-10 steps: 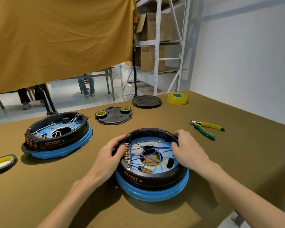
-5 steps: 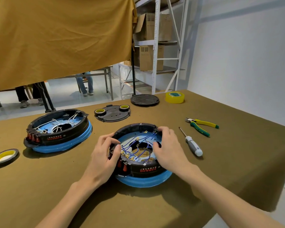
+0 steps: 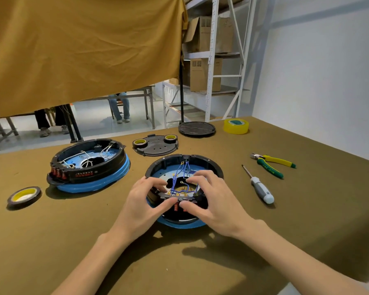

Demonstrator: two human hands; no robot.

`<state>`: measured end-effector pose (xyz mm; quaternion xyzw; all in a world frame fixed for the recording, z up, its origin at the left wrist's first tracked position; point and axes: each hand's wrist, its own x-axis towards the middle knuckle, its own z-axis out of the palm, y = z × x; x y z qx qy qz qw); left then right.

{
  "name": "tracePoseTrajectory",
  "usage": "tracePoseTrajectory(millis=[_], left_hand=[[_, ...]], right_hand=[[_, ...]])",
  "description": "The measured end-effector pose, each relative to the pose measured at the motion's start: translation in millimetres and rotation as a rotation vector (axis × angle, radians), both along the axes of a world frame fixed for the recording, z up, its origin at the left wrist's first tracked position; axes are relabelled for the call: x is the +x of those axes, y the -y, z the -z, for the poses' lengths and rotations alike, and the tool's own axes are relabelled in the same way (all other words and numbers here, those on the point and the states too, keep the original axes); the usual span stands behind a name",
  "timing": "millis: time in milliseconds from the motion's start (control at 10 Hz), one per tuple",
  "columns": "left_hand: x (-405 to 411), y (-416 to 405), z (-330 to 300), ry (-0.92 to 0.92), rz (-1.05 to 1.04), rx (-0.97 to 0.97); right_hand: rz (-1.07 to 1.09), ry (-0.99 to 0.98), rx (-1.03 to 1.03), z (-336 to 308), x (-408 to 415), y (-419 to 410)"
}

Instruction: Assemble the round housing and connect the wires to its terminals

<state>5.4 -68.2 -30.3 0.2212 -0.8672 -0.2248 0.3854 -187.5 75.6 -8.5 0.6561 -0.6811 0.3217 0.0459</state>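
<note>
- The counter (image 3: 307, 209), draped in olive cloth, carries everything within arm's reach, which suits a job done seated or standing close.
- The round housing (image 3: 192, 165) being worked on sits at the middle of the counter just in front of the person, open side up so the blue wires (image 3: 182, 173) and the terminal strip (image 3: 179, 195) along its near rim are easy to get at.
- A second housing (image 3: 90, 167), with white wires inside, rests well off to the left (likely a finished or waiting unit, so parked out of the way).
- Two dark lids (image 3: 156, 145) lie beyond the housings, near the counter's far edge, presumably kept aside until the wiring is done.
- The left hand (image 3: 141, 207) and right hand (image 3: 217, 207) meet at the near rim: on each, the grip is narrow, thumb under and fingers over the terminal strip, pinching it to steady or seat it; exactly which terminal they touch is hard to tell.
- The pliers (image 3: 271, 165) and screwdriver (image 3: 260, 188) lie just right of the housing, handy for the right hand.
- Rolls of tape (image 3: 24, 195) sit at the left and far edges.
</note>
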Motion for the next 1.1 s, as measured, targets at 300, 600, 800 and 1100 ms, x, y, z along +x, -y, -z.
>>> tracePoseTrajectory(millis=[300, 600, 800, 1100], left_hand=[[-4, -1, -11, 0.08, 0.029, -0.016], [-11, -6, -12, 0.027, 0.002, -0.013], [-14, -5, -6, 0.008, -0.046, -0.02], [-15, -2, 8, 0.016, -0.053, -0.062]], right_hand=[[-0.076, 0.011, 0.044, -1, -24, 15], [-0.119, 0.168, 0.129, -3, -39, 20], [-0.098, 0.205, 0.097, 1, -39, 22], [-0.068, 0.455, -0.199, -32, -38, -3]])
